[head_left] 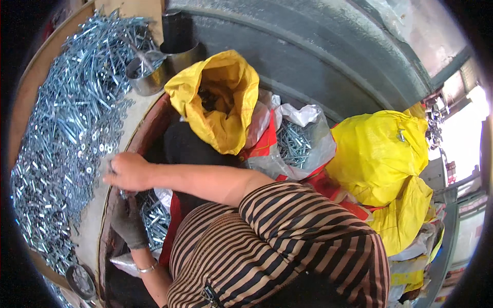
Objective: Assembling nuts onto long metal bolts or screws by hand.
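Note:
My right hand [129, 172], bare, reaches across to the table's inner edge. Its fingers are curled together, and whatever they may hold is hidden. Just below it is my left hand [129, 226] in a grey glove, closed and pointing up toward the right one. A small shiny metal piece [123, 194] shows at its fingertips, too little seen to name. Beside both hands spreads a big heap of long metal bolts [77, 108], with washers [88, 169] and short metal sleeves [38, 200] nearer to me. Below the left hand's side lies an opened bag of bolts [155, 218].
A metal cup [146, 77] and a taller can [179, 49] stand at the table's far end; a small round tin [80, 281] sits near. An open yellow sack [218, 102], a white bag of bolts [294, 143] and a full yellow sack [380, 149] lie right.

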Tool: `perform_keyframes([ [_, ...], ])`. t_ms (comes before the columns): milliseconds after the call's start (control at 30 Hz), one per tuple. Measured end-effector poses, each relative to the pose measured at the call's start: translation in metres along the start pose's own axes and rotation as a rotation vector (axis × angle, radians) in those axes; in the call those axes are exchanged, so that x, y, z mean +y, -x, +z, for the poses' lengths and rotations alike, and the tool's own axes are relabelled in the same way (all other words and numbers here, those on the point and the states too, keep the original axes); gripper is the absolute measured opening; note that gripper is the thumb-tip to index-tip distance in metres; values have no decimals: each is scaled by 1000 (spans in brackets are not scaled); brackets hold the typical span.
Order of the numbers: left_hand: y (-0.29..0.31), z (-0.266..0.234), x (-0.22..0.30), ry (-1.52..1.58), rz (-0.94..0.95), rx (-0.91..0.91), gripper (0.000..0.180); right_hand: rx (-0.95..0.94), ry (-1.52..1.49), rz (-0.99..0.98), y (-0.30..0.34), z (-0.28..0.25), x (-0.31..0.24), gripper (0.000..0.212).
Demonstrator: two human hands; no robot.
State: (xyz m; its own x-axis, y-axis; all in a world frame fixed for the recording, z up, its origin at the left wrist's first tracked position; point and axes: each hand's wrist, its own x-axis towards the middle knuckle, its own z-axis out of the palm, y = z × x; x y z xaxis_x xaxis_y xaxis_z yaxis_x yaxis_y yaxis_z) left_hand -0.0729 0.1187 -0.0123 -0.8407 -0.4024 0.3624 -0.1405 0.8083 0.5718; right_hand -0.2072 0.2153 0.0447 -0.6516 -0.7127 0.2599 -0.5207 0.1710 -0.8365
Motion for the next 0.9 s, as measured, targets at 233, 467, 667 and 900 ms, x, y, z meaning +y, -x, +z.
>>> perform_keyframes([
  [233,1,12,-24,135,133,50,23,28,-29,-88,5,3,1,36],
  [467,-18,16,-7,-24,79,-77,26,-9,112,21,4,-17,-2,42],
  [667,-11,-3,8,-89,84,-49,29,-25,181,13,16,-22,-15,41],
  [900,-4,-67,56,653,-193,-285,32,-416,-219,-336,21,-15,-10,26],
])
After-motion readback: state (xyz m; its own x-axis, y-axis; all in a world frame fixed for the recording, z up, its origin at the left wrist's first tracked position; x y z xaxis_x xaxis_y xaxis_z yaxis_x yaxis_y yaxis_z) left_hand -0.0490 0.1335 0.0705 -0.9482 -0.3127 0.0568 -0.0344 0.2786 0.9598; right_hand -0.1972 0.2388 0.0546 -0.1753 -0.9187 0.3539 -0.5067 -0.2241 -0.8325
